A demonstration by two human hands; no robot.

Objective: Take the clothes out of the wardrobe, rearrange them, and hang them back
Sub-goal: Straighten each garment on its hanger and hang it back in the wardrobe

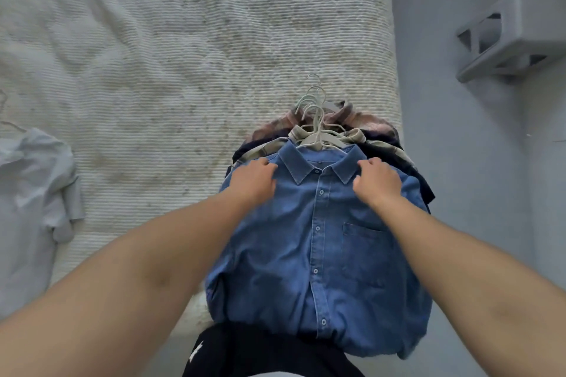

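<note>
Denim shirt (pixel 318 242): buttoned, lying face up on top of a stack of hung clothes at the right edge of the bed (pixel 153 55); both hands rest on its shoulders, and its hem hangs off the near edge.
Left hand (pixel 254 179): on the left shoulder beside the collar, fingers curled into the cloth; whether it pinches the fabric or only presses cannot be told.
Right hand (pixel 378 180): on the right shoulder, fingers bent and bunched at the collar's edge; grip equally unclear.
Hangers (pixel 315 119): several pale hooks fanned out just beyond the hands, their arms mostly buried under collars.
Clothes beneath (pixel 376 131): plaid, pinkish and dark layers, only edges visible.
Pale garment (pixel 33 193): crumpled far to the left of the left hand, cut off by the frame.
Grey wall shelf (pixel 511 37): beyond the right hand, its contents hard to make out.
</note>
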